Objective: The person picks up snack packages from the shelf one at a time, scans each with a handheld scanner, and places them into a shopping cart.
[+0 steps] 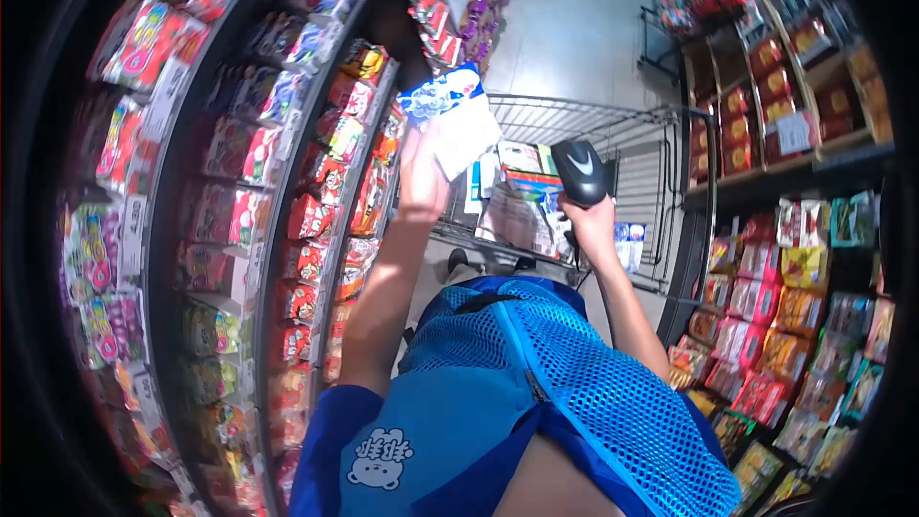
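My left hand point(424, 177) is closed on a blue and white packet point(458, 124), raised at the near left corner of a wire shopping cart point(661, 201). Glare washes out the packet's lower part. Over the cart, my right hand point(589, 222) is wrapped round a black handheld scanner point(578, 172), whose head points up and away from me. Below the scanner, colourful packets and flat items point(526, 172) lie in the cart. Another blue and white packet point(628, 241) shows at the cart's near right side.
Shelves of bagged sweets point(316, 215) with price labels rise close on the left. More shelves stand on the right, with red packages point(769, 86) above and bagged snacks point(756, 297) below. Grey floor point(574, 29) stretches beyond the cart.
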The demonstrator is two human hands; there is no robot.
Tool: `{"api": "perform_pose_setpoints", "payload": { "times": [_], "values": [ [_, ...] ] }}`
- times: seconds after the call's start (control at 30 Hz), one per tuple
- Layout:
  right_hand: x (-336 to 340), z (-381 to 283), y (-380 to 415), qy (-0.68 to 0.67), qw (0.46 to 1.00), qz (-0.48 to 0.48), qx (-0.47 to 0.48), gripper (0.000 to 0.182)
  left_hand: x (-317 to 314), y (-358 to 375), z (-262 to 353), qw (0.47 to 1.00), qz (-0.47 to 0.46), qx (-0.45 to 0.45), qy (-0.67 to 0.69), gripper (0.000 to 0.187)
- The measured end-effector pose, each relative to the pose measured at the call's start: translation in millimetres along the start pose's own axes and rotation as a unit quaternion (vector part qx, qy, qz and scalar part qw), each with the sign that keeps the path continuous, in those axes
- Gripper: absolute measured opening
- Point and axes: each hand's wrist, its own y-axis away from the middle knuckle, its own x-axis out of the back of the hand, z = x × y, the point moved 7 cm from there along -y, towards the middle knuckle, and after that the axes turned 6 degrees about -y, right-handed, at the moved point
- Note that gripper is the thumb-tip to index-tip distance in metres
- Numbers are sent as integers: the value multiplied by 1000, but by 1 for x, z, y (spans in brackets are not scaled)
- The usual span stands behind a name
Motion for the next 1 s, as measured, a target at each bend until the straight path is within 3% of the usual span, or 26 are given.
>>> {"api": "perform_pose_setpoints", "payload": {
  "times": [0.07,0.13,0.27,0.3,0.4,0.53,0.6,1.0],
  "values": [
    [-3,12,3,59,998,5,25,15,15,0,21,998,46,-35,-28,33],
    [-14,48,6,86,996,-18,-28,12,32,1,37,994,72,-65,-51,33],
    [-81,46,27,-62,970,-166,-164,16,56,2,60,988,82,-106,-73,30],
    [-95,50,24,-25,970,-195,-142,13,61,2,63,988,85,-111,-68,29],
    [-142,-19,31,-49,957,-262,-116,9,85,-3,66,984,95,-130,-72,35],
    [-177,-77,34,-71,943,-315,-85,13,88,2,76,983,97,-140,-64,31],
    [-184,-94,35,-56,938,-335,-64,5,87,3,77,985,94,-133,-55,30],
    [-159,-122,46,-56,946,-316,-45,17,96,-5,68,984,93,-136,-71,31]
  ]
}}
